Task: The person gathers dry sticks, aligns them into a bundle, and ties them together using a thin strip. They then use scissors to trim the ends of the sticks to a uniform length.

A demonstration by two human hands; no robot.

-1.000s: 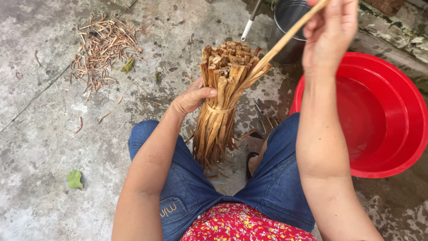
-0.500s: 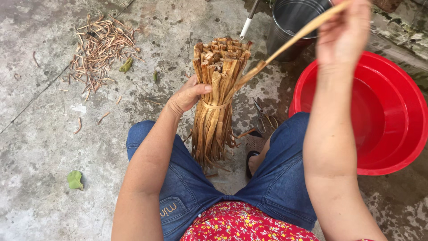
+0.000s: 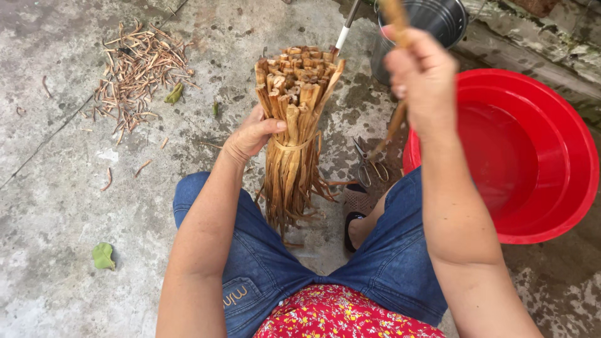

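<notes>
While the wide red plastic basin point(image 3: 532, 156) sits on the wet concrete at the right, the upright bundle of tan split fibre strips point(image 3: 293, 131), bound at its waist, stands between the knees. The left hand point(image 3: 250, 134) is clasped round that waist. The right hand point(image 3: 421, 75), raised and blurred, is closed on a single long tan strip point(image 3: 393, 125).

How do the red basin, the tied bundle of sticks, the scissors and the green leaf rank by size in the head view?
1. red basin
2. bundle of sticks
3. scissors
4. green leaf, which looks close to the scissors, so unsure
</notes>
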